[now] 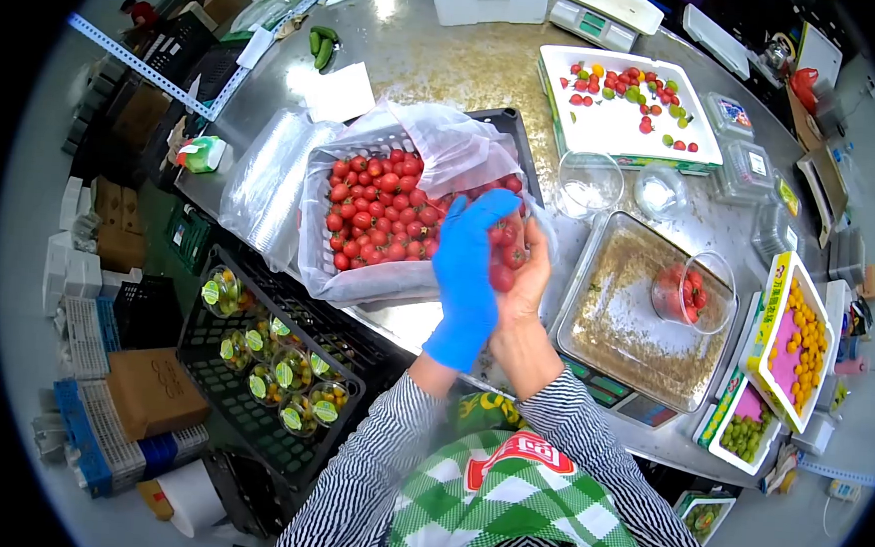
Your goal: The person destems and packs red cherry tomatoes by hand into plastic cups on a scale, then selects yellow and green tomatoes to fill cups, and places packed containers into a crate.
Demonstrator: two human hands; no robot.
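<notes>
Red cherry tomatoes [377, 205] fill a crate lined with thin translucent plastic [357, 287]. Over the crate's right edge, my left hand [466, 265], in a blue glove, is curved against several tomatoes. My bare right hand [525, 289] cups the same tomatoes [504, 253] from the other side, its palm turned up. To the right, a clear cup [669, 293] with some red tomatoes in it stands on the metal tray of a scale [604, 339]. An empty clear cup [590, 186] and a clear lid [661, 192] lie behind the tray.
A white box of mixed tomatoes [617, 124] stands at the back right. Boxes of yellow [802, 346] and green fruit [745, 433] sit at the right edge. Stacked clear cups [272, 188] lie left of the crate. A black crate [277, 434] below holds packed cups.
</notes>
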